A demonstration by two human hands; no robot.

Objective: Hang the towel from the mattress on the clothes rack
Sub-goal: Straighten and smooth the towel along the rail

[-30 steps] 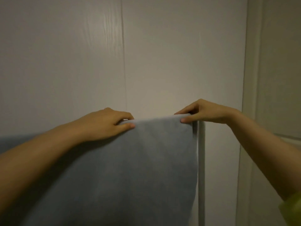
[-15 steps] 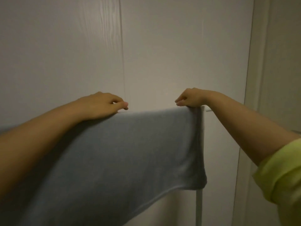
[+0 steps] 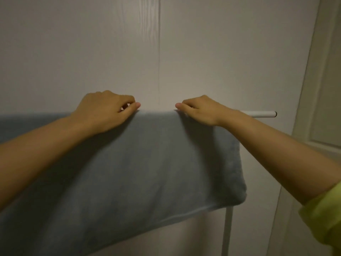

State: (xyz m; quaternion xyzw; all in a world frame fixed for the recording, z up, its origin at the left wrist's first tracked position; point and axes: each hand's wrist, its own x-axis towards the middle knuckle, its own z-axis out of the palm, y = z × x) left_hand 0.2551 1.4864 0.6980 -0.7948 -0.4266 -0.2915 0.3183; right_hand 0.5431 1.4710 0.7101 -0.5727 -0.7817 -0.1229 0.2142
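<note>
A grey-blue towel (image 3: pixel 140 174) hangs draped over the top bar of a white clothes rack (image 3: pixel 262 114), filling the lower left of the head view. Its right edge ends short of the bar's capped end. My left hand (image 3: pixel 105 111) rests on the towel's top fold, fingers curled over the far side and pinching the cloth. My right hand (image 3: pixel 199 111) lies a short way to the right on the same fold, fingers also curled on the cloth. The bar under the towel is hidden.
A white wood-grain wall panel (image 3: pixel 203 52) stands right behind the rack. The rack's white upright post (image 3: pixel 227 231) drops below the towel's right corner. A white door frame (image 3: pixel 313 89) runs down the right side.
Both hands have slid along the top fold towards each other. The right end of the rack bar has come into view, and the towel hangs further down its near side.
</note>
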